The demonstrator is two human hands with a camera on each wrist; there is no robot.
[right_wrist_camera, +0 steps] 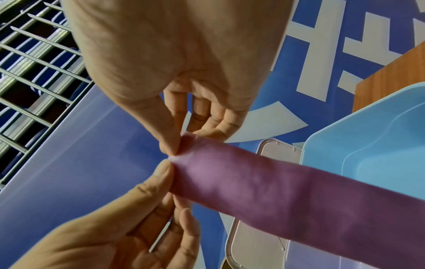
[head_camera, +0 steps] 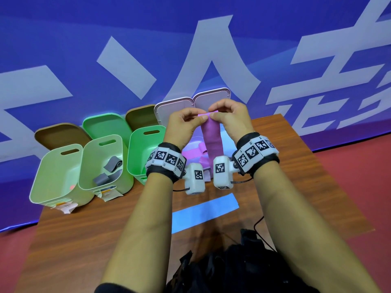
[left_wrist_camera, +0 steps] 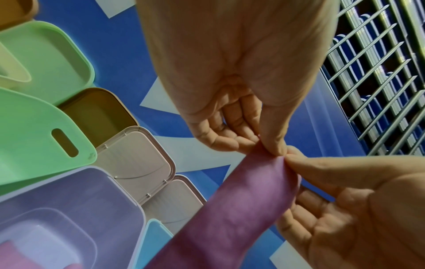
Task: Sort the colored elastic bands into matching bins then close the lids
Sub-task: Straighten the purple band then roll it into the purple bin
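Both hands hold up a purple elastic band [head_camera: 211, 138] by its top end. My left hand [head_camera: 202, 116] pinches that end between thumb and fingers, and my right hand [head_camera: 214, 115] pinches it right beside. The band hangs down over the lilac bin [head_camera: 191, 148], which holds pink and purple bands. The left wrist view shows the left hand [left_wrist_camera: 272, 148] pinching the band [left_wrist_camera: 230, 209] above the lilac bin [left_wrist_camera: 69, 200]. In the right wrist view my right hand [right_wrist_camera: 173, 149] nips the band [right_wrist_camera: 276, 191] near a light blue bin [right_wrist_camera: 368, 145]. A blue band [head_camera: 205, 210] lies flat on the table.
Three green bins stand in a row at the left: a pale one [head_camera: 57, 174], one with grey bands [head_camera: 101, 163], and a mint one [head_camera: 141, 153]. Open lids [head_camera: 175, 108] lean against the blue banner behind. The wooden table [head_camera: 84, 240] ends close on the right.
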